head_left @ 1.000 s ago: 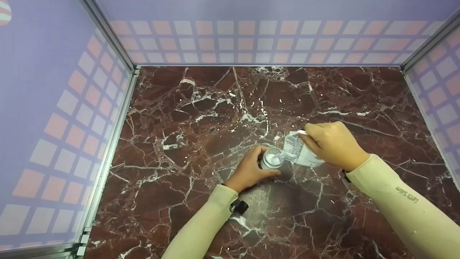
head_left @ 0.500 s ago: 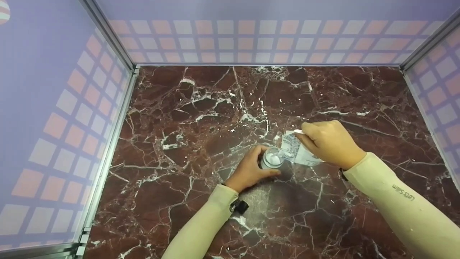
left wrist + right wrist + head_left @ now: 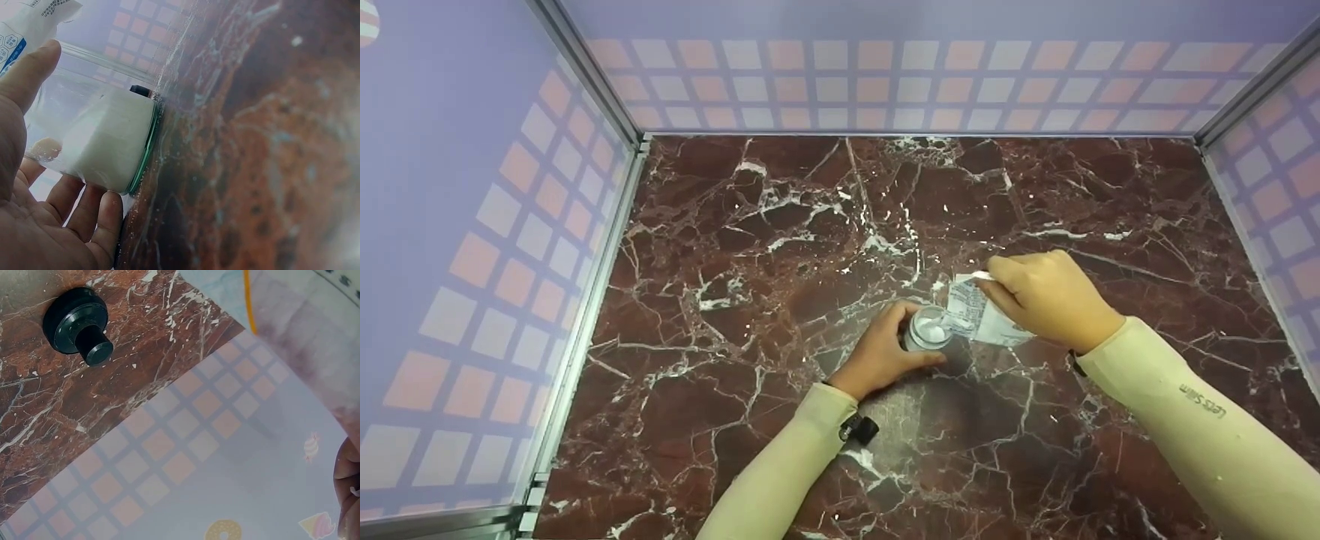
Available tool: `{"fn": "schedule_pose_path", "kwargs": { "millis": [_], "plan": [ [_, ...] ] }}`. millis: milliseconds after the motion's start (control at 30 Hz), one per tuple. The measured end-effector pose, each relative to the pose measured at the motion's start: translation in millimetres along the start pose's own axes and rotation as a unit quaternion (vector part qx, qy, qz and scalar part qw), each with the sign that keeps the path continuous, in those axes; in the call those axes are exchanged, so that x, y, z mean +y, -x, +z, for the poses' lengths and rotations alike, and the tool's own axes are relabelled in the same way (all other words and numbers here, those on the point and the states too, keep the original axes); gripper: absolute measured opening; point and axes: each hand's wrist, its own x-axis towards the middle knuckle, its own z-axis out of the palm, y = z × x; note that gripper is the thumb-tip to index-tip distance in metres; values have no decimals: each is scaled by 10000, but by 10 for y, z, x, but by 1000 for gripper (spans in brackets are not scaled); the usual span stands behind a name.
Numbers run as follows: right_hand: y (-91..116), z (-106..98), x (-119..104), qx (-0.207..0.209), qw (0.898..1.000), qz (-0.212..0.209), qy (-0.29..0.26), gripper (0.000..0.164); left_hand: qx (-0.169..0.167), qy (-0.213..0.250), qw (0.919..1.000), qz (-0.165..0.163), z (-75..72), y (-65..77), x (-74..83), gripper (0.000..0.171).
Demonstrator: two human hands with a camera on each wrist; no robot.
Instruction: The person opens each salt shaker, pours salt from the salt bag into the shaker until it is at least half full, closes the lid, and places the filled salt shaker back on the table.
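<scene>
A clear glass jar (image 3: 928,330) stands upright on the table, partly filled with white grains (image 3: 112,140). My left hand (image 3: 885,351) holds it from the left, with the thumb and fingers round its sides. My right hand (image 3: 1046,296) grips the upper end of a white printed bag (image 3: 997,322). The bag's narrow open end tilts down to the left, at the jar's mouth. In the right wrist view, the bag (image 3: 304,337) fills the upper right, and only a bit of the hand (image 3: 347,486) shows at the edge.
A black knobbed lid (image 3: 79,329) lies on the marbled table in the right wrist view; I cannot make it out in the head view. White specks (image 3: 907,225) lie beyond the jar, some perhaps marble veining. Purple checkered panels (image 3: 877,82) border the table at the back and sides.
My right hand and the bag have shifted slightly left. The white heap in the jar looks a little different in shape. My left hand and the jar have stayed in place.
</scene>
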Motion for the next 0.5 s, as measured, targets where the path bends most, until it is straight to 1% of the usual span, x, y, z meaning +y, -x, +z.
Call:
{"fn": "schedule_pose_path", "kwargs": {
  "millis": [233, 500],
  "plan": [
    [9, -15, 5, -4, 10000, 46, 52, 34, -22, 49, 10000, 13, -3, 4, 0, 71],
    [39, -13, 30, 5, 10000, 43, 86, 33, 12, -65, 10000, -29, -6, 7, 3, 72]
  ]
}}
